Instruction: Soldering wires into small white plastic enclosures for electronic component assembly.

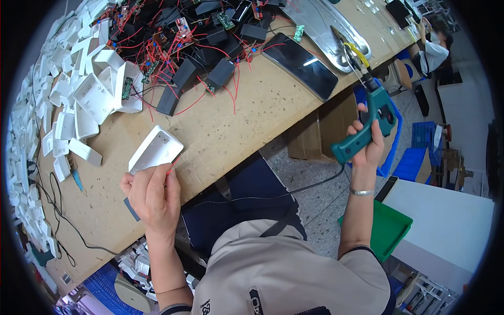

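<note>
Clearly both hands are occupied. The left hand [151, 197] pinches one white plastic housing [156, 149] by its near end, fingers closed on it together with a thin red wire [173, 164] that peeks out beside the fingertips; the housing lies tilted on the cardboard-covered bench [220, 131], its far end pointing away from the grip, probably so that it stays steady and its open end faces the tool. The right hand [367, 144] is wrapped tight around the grip of one teal soldering gun [367, 126], held off the bench edge over the floor, its tip [353, 56] pointing away from the hand toward a metal tray [328, 29], likely to keep the hot end clear of the parts. A black cord [273, 197] runs from the gun's butt down across the lap.

Beyond the left grip sit a heap of white housings [97, 86], too many to count, and a tangle of black blocks with red wires and small green boards [199, 47], also beyond counting. One dark phone [307, 65] lies between that tangle and the gun. Past the right hand, blue crates [415, 152] stand on the floor, and one green bin [391, 231] sits below the wrist.
</note>
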Demonstrator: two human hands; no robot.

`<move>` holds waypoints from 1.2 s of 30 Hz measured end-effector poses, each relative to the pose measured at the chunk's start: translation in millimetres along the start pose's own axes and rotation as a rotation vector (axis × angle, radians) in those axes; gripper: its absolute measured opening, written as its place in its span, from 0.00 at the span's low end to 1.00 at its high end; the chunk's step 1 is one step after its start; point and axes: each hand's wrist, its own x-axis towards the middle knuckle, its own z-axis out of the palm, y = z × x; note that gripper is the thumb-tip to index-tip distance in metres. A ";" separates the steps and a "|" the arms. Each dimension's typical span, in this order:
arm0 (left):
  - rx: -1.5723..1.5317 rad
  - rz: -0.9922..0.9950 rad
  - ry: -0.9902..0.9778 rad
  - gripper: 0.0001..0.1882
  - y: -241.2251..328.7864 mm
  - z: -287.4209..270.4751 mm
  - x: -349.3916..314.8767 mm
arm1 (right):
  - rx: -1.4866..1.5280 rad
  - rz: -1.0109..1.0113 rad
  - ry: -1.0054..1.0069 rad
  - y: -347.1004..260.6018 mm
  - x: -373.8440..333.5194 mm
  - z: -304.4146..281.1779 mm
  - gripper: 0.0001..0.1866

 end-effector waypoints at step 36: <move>-0.030 -0.139 0.094 0.04 -20.1 12.7 16.8 | -0.755 0.349 -0.411 34.3 -95.5 132.4 0.41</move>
